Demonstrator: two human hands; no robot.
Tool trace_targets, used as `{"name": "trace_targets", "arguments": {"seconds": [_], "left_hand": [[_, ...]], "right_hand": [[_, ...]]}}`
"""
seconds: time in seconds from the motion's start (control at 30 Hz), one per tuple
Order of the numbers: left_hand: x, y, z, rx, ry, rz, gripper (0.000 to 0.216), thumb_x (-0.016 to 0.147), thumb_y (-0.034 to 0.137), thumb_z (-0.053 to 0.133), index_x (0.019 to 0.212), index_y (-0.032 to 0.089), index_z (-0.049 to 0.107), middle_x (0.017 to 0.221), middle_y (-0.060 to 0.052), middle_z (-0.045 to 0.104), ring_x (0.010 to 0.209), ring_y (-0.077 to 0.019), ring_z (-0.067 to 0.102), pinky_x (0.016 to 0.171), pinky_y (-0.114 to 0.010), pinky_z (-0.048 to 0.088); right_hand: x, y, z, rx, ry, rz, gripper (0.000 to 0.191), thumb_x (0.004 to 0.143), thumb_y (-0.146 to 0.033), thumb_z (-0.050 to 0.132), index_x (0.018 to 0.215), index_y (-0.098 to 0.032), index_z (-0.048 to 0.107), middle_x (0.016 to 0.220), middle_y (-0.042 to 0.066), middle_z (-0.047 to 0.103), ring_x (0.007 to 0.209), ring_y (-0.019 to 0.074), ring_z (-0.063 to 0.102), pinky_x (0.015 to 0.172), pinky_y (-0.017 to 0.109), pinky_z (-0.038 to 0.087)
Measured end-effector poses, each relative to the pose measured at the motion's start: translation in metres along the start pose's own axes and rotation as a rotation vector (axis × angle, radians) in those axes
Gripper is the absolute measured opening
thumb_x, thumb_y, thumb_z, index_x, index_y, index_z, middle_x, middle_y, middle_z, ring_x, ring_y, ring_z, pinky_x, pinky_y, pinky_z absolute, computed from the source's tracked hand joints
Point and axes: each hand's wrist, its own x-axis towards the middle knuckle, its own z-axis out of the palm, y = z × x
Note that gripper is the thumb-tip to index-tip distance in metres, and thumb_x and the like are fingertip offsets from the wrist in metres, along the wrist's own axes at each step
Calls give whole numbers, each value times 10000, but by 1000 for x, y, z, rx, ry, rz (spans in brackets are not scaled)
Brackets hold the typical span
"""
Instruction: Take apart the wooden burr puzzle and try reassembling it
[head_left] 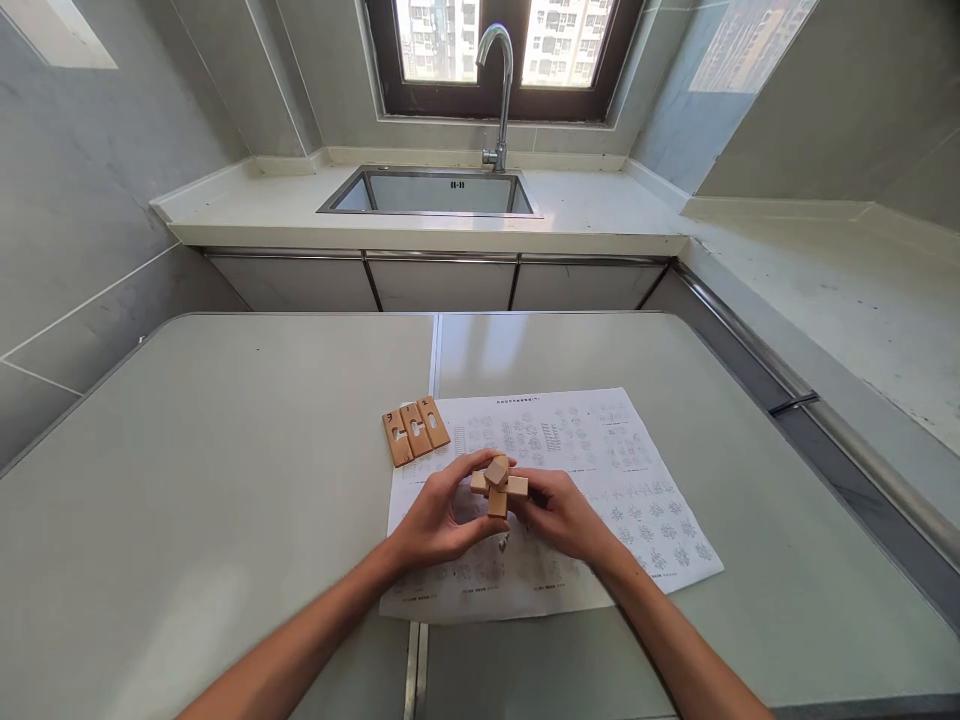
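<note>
Grey-white and seamed down its middle, the worktop [262, 460] carries a large printed sheet [577, 425] covered in small diagrams. Over it, left of the sheet's middle, a cluster of pale wooden bars [498, 498] is held between two bare hands. The left hand [441, 512] grasps it, thumb against the near bar and fingers curled round the far side; the right hand [564, 512] grips from the right, its fingertips partly hidden behind the bars.

As far as this view tells, the joining is well along: the bars already cross in one knot, with ends pointing left, right and near. One bar on top sits askew to the rest, so some aligning may be left, unless that is its proper form; whether every bar is in, I cannot tell.

Just beyond the left hand, three slotted wooden plates [420, 444] lie side by side over the sheet's far left corner, unheld and seemingly outside the present step. Well apart, at the far end, a pale sink counter [600, 200] holds a steel sink [427, 213] and a curved tap [507, 95].
</note>
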Motion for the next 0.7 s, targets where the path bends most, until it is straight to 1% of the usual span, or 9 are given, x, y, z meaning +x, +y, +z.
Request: {"name": "trace_targets", "arguments": {"seconds": [0.13, 0.2, 0.27, 0.33, 0.4, 0.57, 0.7], "left_hand": [[0, 2, 1, 11, 8, 3, 660, 875, 342, 841, 1454, 247, 539, 1412, -137, 686, 1310, -338, 653, 1138, -472, 504], [0, 4, 2, 26, 20, 10, 663, 866, 343, 851, 1446, 247, 545, 1403, -137, 690, 1304, -339, 655, 1137, -475, 500], [1, 5, 4, 50, 44, 20, 668, 846, 339, 870, 1428, 250, 554, 1407, -135, 687, 1305, -339, 652, 1135, -473, 498], [1, 6, 5, 74, 66, 20, 658, 839, 329, 876, 1411, 255, 559, 1416, -127, 680, 1301, -331, 652, 1122, -461, 503], [2, 7, 5, 83, 77, 1, 640, 852, 324, 864, 1409, 260, 555, 1426, -118, 674, 1295, -318, 654, 1105, -445, 512], [3, 8, 5, 74, 67, -36, 628, 875, 327, 843, 1425, 259, 546, 1427, -111, 673, 1285, -299, 655, 1094, -432, 511], [3, 8, 5, 103, 108, -23, 630, 837, 349, 875, 1379, 245, 572, 1353, -109, 708, 1213, -297, 676, 1046, -426, 519]], "right_hand": [[0, -1, 2, -33, 25, -1, 262, 1026, -382, 586, 932, -190, 738, 797, 6, 638, 686, 157, 466, 638, 269, 384], [0, 0, 4, -55, 61, 3, 240, 1006, -366, 596, 941, -195, 751, 782, 6, 646, 686, 165, 491, 643, 273, 401], [1, 2, 8, -67, 116, 3, 210, 978, -314, 598, 1020, -200, 769, 789, 12, 673, 707, 182, 543, 666, 283, 437], [1, 4, 13, -76, 191, 5, 252, 950, -251, 583, 1107, -206, 774, 819, 22, 711, 733, 198, 593, 685, 295, 469], [1, 5, 16, -76, 241, 21, 291, 930, -220, 579, 1147, -209, 772, 842, 30, 735, 744, 207, 626, 694, 303, 495], [1, 5, 18, -32, 260, 57, 259, 885, -216, 635, 1110, -212, 763, 790, 17, 724, 742, 210, 661, 699, 308, 530], [0, 0, 22, -36, 326, 53, 199, 889, -230, 638, 1057, -214, 743, 817, 27, 733, 746, 206, 669, 674, 297, 522]]}}
